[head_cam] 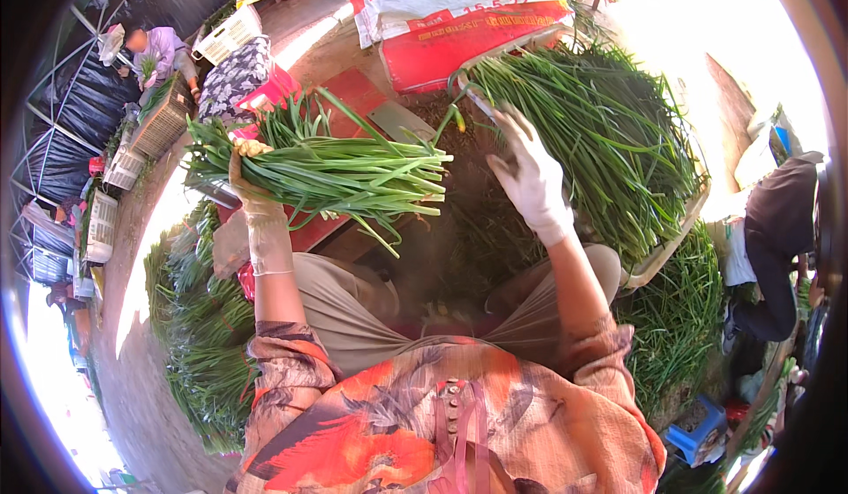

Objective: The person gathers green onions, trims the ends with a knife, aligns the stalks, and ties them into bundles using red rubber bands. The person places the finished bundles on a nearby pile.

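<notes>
A bunch of long, flat green leaves, likely Chinese chives, is gripped at its leafy left side by my left hand. The pale cut ends point right, over my lap, and a few stalks droop below. Both hands wear thin light gloves. My right hand is raised and slightly blurred, fingers apart, with nothing visible in its grasp. It is beside a large heap of the same greens. Near its fingertips, a single bent stalk with a yellowed tip sticks out from the heap.
A flat metal plate lies on a red surface ahead. Beyond it is a printed woven sack. Tied bundles of greens lie at left, loose greens at right. A blue stool and other people are nearby.
</notes>
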Tool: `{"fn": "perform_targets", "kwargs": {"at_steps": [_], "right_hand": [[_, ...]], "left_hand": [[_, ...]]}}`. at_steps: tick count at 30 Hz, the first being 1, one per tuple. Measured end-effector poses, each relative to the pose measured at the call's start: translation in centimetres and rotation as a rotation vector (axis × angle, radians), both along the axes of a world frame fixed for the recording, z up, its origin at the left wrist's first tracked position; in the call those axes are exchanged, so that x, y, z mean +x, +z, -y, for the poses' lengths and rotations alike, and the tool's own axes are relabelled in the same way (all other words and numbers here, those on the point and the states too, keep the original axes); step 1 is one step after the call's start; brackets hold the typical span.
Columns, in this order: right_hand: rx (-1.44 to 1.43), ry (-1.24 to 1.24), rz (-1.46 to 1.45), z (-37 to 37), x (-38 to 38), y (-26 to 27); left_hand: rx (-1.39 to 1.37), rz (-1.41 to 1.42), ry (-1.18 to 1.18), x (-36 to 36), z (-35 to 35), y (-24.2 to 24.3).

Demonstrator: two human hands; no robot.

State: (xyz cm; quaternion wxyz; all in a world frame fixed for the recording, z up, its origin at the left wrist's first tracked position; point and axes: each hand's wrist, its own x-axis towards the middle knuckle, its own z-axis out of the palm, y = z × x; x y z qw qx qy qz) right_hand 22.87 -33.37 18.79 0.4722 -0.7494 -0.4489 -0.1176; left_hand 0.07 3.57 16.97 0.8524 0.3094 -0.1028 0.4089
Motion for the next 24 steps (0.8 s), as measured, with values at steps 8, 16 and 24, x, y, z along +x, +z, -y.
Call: {"fn": "perform_targets", "kwargs": {"at_steps": [8,16,24], "right_hand": [[-0.260,0.258,0.415,0.5,2.4,-0.8],[-0.120,0.268,-0.126,0.1,-0.2,-0.5],[-0.238,0.568,0.152,-1.7,-0.7,-0.7]], "left_hand": [[-0.035,0.043,-0.117,-0.7,-0.9,0.5],[0.046,0.230,-0.195,-0.3,-0.2,0.4],[0.046,0.277,-0.284,-1.4,-0.2,1.3]]}}
